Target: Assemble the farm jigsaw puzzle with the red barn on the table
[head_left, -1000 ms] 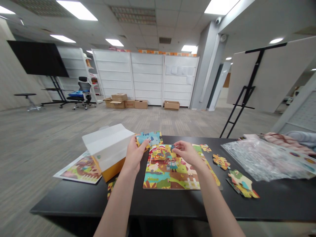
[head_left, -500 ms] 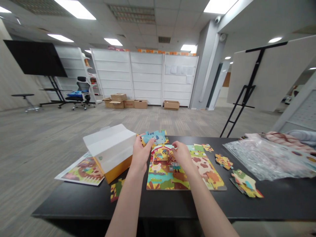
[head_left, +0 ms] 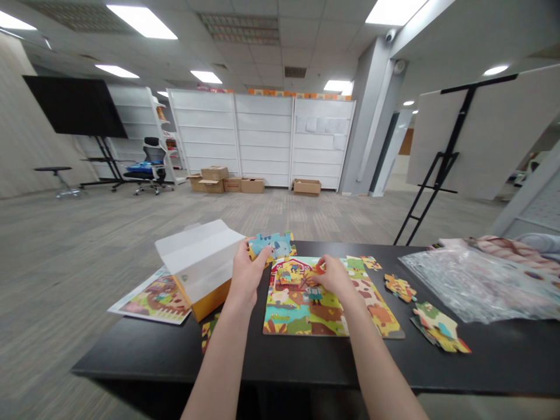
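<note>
My left hand [head_left: 245, 273] is closed on a blue puzzle section [head_left: 275, 245], held just beyond the far left edge of the puzzle board [head_left: 286, 326]. Between the fingertips of my right hand [head_left: 338, 280] is a small orange and red puzzle piece [head_left: 321, 269], partly hidden by the fingers. That hand hovers over the board's upper middle, near a red barn picture and a figure in blue. A loose-looking piece [head_left: 290, 274] rests on the barn. Cow-spotted and orange parts fill the right of the board, partly behind my right forearm.
Left of the board stands an open white and orange box [head_left: 205, 262], partly over a picture sheet [head_left: 153, 298]. Loose pieces [head_left: 399, 288] and a small pile of pieces [head_left: 440, 326] lie to the right. Clear plastic packaging [head_left: 472, 283] covers the table's far right.
My right hand has shifted a little right, away from the barn, and the orange and red piece now shows in its fingers. My left hand keeps its hold. The view has turned slightly left.
</note>
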### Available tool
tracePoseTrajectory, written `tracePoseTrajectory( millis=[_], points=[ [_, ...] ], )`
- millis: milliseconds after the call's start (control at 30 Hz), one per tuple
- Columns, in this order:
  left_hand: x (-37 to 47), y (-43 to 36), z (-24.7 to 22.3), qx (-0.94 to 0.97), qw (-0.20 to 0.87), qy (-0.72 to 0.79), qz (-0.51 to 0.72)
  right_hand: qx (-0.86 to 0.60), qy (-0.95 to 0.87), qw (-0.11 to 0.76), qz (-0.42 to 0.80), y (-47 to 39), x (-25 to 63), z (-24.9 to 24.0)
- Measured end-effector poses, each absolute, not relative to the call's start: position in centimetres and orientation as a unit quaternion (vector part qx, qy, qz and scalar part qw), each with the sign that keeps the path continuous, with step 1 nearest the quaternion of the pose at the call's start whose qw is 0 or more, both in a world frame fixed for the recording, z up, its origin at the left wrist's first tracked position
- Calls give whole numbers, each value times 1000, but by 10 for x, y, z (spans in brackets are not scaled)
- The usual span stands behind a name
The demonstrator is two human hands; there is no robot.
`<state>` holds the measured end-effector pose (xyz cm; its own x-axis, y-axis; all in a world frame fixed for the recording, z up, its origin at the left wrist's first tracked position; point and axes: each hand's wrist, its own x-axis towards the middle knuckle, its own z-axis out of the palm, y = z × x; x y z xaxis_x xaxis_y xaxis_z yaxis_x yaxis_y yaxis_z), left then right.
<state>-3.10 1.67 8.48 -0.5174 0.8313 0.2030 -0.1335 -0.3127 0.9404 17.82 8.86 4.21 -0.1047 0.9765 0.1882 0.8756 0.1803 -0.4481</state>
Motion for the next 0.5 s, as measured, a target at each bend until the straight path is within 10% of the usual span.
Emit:
tracePoseTrajectory(
  millis=[267, 500],
  points=[
    [-42, 9, 85, 366, 328, 493, 718, -508, -667, 435, 329, 94, 164, 43],
    [-34, 8, 74, 400, 335, 491, 697, -511, -708, 355, 332, 86, 132, 37]
  ],
)
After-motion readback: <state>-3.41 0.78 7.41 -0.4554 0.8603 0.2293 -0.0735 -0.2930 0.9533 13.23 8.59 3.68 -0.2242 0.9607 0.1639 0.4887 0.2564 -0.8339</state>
